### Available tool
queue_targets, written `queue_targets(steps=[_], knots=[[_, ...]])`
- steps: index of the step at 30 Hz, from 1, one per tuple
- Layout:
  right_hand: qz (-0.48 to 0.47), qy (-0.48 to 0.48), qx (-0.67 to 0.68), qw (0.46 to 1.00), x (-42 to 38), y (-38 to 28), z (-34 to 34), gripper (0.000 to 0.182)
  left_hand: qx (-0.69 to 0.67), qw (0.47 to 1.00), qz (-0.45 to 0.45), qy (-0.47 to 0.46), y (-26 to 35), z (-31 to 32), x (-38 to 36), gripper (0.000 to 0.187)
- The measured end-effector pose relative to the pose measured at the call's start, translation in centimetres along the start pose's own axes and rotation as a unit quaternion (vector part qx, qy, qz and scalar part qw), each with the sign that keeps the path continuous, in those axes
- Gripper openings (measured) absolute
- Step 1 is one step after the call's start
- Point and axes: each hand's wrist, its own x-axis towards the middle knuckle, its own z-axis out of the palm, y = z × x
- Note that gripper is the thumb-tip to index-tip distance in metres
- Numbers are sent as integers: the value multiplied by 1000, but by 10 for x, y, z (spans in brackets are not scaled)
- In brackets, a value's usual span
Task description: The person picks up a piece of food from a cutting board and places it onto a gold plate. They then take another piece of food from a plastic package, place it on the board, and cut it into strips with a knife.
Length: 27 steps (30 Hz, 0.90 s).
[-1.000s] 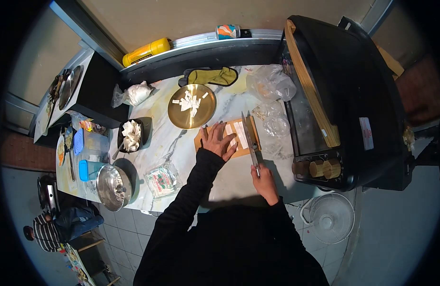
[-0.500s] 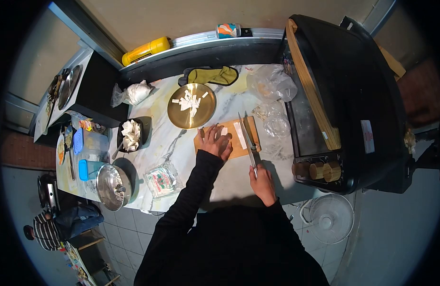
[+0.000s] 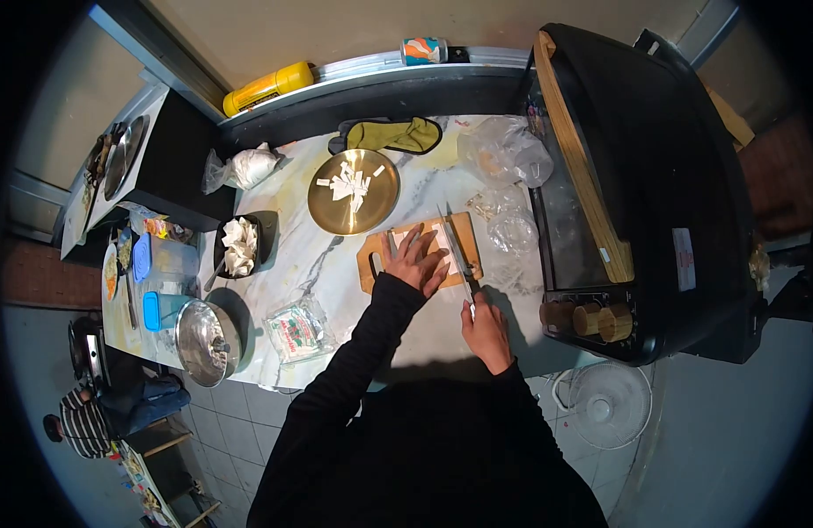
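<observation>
My right hand (image 3: 487,331) is closed around the handle of a kitchen knife (image 3: 462,260). Its blade points away from me over the wooden cutting board (image 3: 369,259), along the right side of a flat white food piece (image 3: 437,250). My left hand (image 3: 413,265) lies with fingers spread over the board and the white food, left of the blade; the fingers partly cover the food. Beyond the board, a round golden plate (image 3: 329,208) carries several cut white strips (image 3: 349,186).
Right of the board are clear plastic bags (image 3: 505,157) and a large black oven (image 3: 653,176). On the left stand a black bowl of white pieces (image 3: 240,248), a metal bowl (image 3: 195,348) and a printed packet (image 3: 296,334). A green mitt (image 3: 393,135) lies behind the plate. A seated person (image 3: 85,422) is far left.
My left hand has slid right across the board, closer to the blade, with fingers more spread. The knife has come down closer beside the white food piece.
</observation>
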Motion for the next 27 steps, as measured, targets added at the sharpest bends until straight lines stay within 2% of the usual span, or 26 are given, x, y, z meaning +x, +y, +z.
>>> queue_targets(steps=[11, 20, 22, 27], knots=[[35, 6, -2, 999, -7, 2, 4, 30, -4, 1000, 5, 5, 0, 2, 7, 27], [10, 29, 22, 999, -7, 0, 0, 22, -1, 1000, -6, 13, -3, 0, 0, 24], [38, -26, 46, 998, -5, -4, -3, 22, -16, 999, -23, 29, -4, 0, -4, 25], [12, 4, 40, 999, -5, -1, 10, 21, -32, 998, -40, 31, -6, -4, -11, 25]])
